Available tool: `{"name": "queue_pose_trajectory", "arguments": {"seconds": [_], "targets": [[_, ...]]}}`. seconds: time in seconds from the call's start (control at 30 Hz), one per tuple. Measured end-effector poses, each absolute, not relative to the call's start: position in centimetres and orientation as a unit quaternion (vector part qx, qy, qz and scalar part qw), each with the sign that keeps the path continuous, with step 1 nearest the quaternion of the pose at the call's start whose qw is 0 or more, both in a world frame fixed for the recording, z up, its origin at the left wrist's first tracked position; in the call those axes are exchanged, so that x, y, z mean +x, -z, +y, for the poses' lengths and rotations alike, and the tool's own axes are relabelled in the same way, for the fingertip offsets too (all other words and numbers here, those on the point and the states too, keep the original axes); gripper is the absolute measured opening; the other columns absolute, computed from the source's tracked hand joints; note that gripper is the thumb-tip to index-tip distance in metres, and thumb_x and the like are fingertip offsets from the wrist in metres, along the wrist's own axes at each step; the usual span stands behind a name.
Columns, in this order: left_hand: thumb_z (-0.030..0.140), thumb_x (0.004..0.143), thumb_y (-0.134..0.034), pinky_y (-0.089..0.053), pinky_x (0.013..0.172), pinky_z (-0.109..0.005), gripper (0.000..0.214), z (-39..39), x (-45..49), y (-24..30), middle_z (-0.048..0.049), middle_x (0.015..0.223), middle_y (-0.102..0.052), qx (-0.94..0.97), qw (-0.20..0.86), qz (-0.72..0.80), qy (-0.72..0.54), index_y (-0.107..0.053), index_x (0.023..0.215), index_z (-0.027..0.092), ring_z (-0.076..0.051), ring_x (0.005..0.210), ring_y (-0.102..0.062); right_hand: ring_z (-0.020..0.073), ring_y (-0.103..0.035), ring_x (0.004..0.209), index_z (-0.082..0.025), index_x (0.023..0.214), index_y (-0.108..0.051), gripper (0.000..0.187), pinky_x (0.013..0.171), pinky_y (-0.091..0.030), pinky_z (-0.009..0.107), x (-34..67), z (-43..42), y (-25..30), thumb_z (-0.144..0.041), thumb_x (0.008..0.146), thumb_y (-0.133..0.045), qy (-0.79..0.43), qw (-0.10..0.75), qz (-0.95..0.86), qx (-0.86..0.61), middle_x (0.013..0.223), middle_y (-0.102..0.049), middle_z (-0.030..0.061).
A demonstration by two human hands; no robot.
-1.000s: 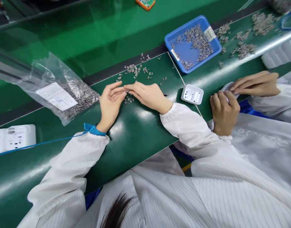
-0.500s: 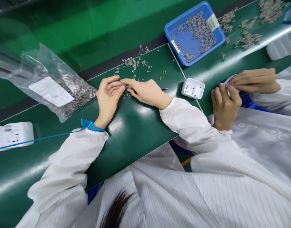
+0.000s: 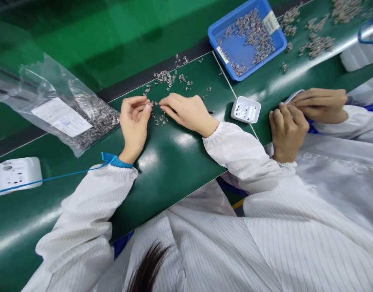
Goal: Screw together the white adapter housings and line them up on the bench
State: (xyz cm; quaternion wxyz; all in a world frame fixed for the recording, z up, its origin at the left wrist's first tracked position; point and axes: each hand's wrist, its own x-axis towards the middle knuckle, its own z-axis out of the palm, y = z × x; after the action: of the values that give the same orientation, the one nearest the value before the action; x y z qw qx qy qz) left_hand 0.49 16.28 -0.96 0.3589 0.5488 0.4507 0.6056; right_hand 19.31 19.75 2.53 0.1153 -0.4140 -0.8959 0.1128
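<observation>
My left hand [image 3: 133,121], with a blue strap [image 3: 118,161] at its wrist, pinches a small metal spring [image 3: 150,104] between thumb and fingertips. Just to the right, my right hand [image 3: 188,112] points its fingertips toward it, a narrow gap apart. Its thumb and fingers are drawn together, and whatever lies between them is too small to make out. Loose metal springs [image 3: 166,78] are scattered on the green bench beyond both hands, and a few more [image 3: 162,120] lie beneath the fingertips.
Left of my hands lies a clear bag [image 3: 80,117] of metal parts. A blue tray [image 3: 218,38] of similar parts stands at the back right, and a white plastic housing [image 3: 246,110] below it. Another white housing [image 3: 25,172] is far left. A co-worker's hands [image 3: 291,125] work at the right.
My hands have moved apart from touching at the fingertips, leaving a small gap. A spring stays in my left fingertips. The view has shifted slightly.
</observation>
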Motion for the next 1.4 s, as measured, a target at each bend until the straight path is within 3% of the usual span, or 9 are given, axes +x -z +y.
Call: {"name": "queue_pose_trajectory", "arguments": {"seconds": [0.13,0.3,0.5,0.8,0.87,1.03,1.13,1.23,1.4], "targets": [[0.02,0.091,-0.069,-0.051,0.104,-0.031,0.024,16.3,0.1,1.2,-0.0023,0.117,-0.067,0.553,0.33,0.453,-0.616,-0.065,0.114,0.024,-0.016,0.114,-0.063,0.0187,-0.062,0.1,-0.015,0.126,-0.057,0.048,0.08,-0.043,0.029,19.8,20.4,-2.5,-0.038,0.109,-0.019,-0.1,0.133,-0.877,-0.451,0.12,-0.062,0.0087],[0.006,0.084,-0.059,-0.049,0.1,-0.027,0.033,16.2,-0.3,1.8,-0.0011,0.117,-0.066,0.546,0.279,0.515,-0.6,-0.067,0.112,0.022,-0.015,0.115,-0.061,0.019,-0.06,0.101,-0.012,0.13,-0.055,0.055,0.081,-0.044,0.029,20.4,21.6,-1.1,-0.038,0.108,-0.012,-0.095,0.179,-0.857,-0.473,0.121,-0.056,0.0121],[0.009,0.083,-0.058,-0.048,0.093,-0.028,0.028,16.2,0.0,1.8,-0.0024,0.11,-0.065,0.55,0.256,0.523,-0.599,-0.069,0.106,0.022,-0.016,0.108,-0.061,0.0231,-0.059,0.103,-0.008,0.125,-0.056,0.064,0.08,-0.046,0.031,18.9,23.2,-0.4,-0.046,0.107,-0.008,-0.051,0.205,-0.806,-0.553,0.117,-0.057,0.0178],[0.009,0.085,-0.057,-0.047,0.089,-0.029,0.019,15.9,0.6,0.3,-0.0039,0.104,-0.064,0.57,0.255,0.517,-0.585,-0.07,0.094,0.02,-0.017,0.104,-0.06,0.0248,-0.061,0.107,-0.02,0.133,-0.057,0.042,0.073,-0.047,0.028,17.5,24.8,-1.9,-0.046,0.104,-0.042,-0.049,0.152,-0.788,-0.594,0.128,-0.055,0.0165],[0.01,0.085,-0.057,-0.047,0.09,-0.03,0.017,15.9,0.6,0.3,-0.0039,0.102,-0.064,0.575,0.255,0.514,-0.584,-0.07,0.092,0.02,-0.017,0.104,-0.061,0.0238,-0.062,0.105,-0.021,0.132,-0.058,0.038,0.071,-0.046,0.027,17.4,24.9,-2.2,-0.042,0.104,-0.041,-0.049,0.139,-0.792,-0.593,0.128,-0.055,0.0148],[0.014,0.087,-0.059,-0.047,0.09,-0.031,0.012,16.0,0.5,0.4,-0.0044,0.101,-0.064,0.578,0.258,0.513,-0.58,-0.07,0.088,0.019,-0.018,0.103,-0.061,0.0207,-0.066,0.088,-0.011,0.127,-0.056,0.037,0.069,-0.043,0.028,17.2,24.9,-2.7,-0.032,0.107,-0.034,-0.048,0.074,-0.796,-0.599,0.127,-0.057,0.018],[0.016,0.087,-0.06,-0.048,0.088,-0.03,0.011,16.0,0.4,0.5,-0.0045,0.101,-0.065,0.578,0.257,0.518,-0.575,-0.07,0.087,0.019,-0.018,0.102,-0.061,0.0194,-0.066,0.086,-0.013,0.126,-0.056,0.037,0.065,-0.041,0.028,17.5,24.5,-3.0,-0.033,0.108,-0.031,-0.054,0.075,-0.802,-0.59,0.127,-0.057,0.0141],[0.02,0.088,-0.063,-0.05,0.092,-0.028,0.011,15.9,0.6,0.4,-0.0047,0.105,-0.065,0.557,0.272,0.524,-0.584,-0.068,0.098,0.02,-0.016,0.104,-0.063,0.0165,-0.065,0.091,-0.018,0.127,-0.054,0.04,0.062,-0.038,0.027,17.8,23.0,-3.4,-0.039,0.109,-0.026,-0.052,0.128,-0.819,-0.557,0.129,-0.056,0.0105],[0.045,0.097,-0.062,-0.055,0.093,-0.028,0.037,15.6,1.0,-0.1,-0.0092,0.124,-0.064,0.537,0.356,0.491,-0.587,-0.06,0.127,0.022,-0.017,0.109,-0.066,0.0132,-0.063,0.092,-0.02,0.133,-0.052,0.049,0.06,-0.034,0.027,17.4,18.9,-4.4,-0.041,0.109,-0.015,-0.051,0.155,-0.872,-0.461,0.127,-0.057,0.0105]]}}
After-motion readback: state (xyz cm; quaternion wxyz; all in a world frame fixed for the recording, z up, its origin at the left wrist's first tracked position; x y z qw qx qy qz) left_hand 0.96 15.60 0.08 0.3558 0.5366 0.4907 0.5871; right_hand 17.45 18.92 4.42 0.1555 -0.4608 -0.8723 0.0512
